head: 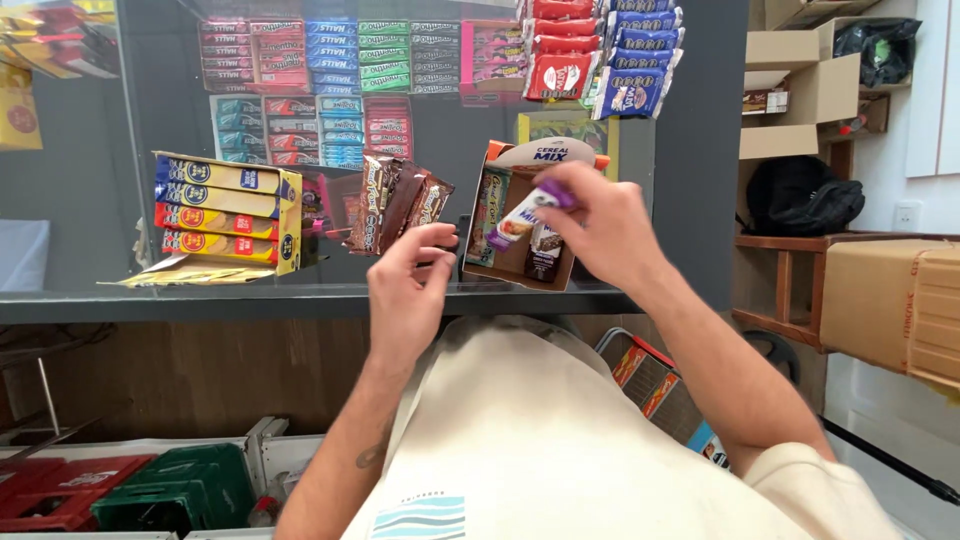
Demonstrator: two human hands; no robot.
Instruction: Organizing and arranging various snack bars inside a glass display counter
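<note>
A dark shelf [300,300] ran across the middle of the frame, with rows of small candy packs [330,60] ranked behind it in the upper centre. At the left of the shelf sat a stack of yellow and red boxes [225,210]. Just right of centre stood an open orange cardboard display box [520,215], tilted back, with cereal bars standing on end inside it.

The person's right hand [605,230], in the centre-right of the frame, was closed in a pinch around a white-and-purple cereal bar [522,217], thumb and fingers gripping its upper, purple end. The bar's long axis ran on a slant, from upper right at the fingers down to lower left, and its lower end pointed into the open box, in front of the bars already there.

The left hand [408,290], just left of centre, was half open with fingers curled upward, its fingertips at the bottom of a fanned bunch of brown wrapped bars [398,205]. Whether it was gripping that bunch or only touching it, I could not tell.
</note>
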